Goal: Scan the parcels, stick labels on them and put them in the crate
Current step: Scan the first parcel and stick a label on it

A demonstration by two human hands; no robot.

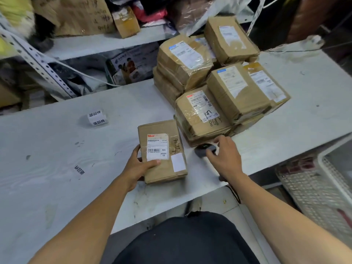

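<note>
A brown cardboard parcel (167,168) with a white shipping label lies on the white table (57,149) in front of me. My left hand (137,166) grips its left edge, thumb laid across the label's lower corner. My right hand (226,159) is curled over a dark handheld scanner (202,150) resting on the table just right of the parcel. A stack of several brown parcels (219,86) with labels stands behind the scanner. A strip of white stickers (97,118) with black print lies at the left. A white perforated crate (320,187) sits below the table's right edge.
One loose sticker (79,169) lies on the table left of my forearm. Metal shelving (95,44) with boxes and bags runs behind the table. A cable hangs off the table edge under my right wrist.
</note>
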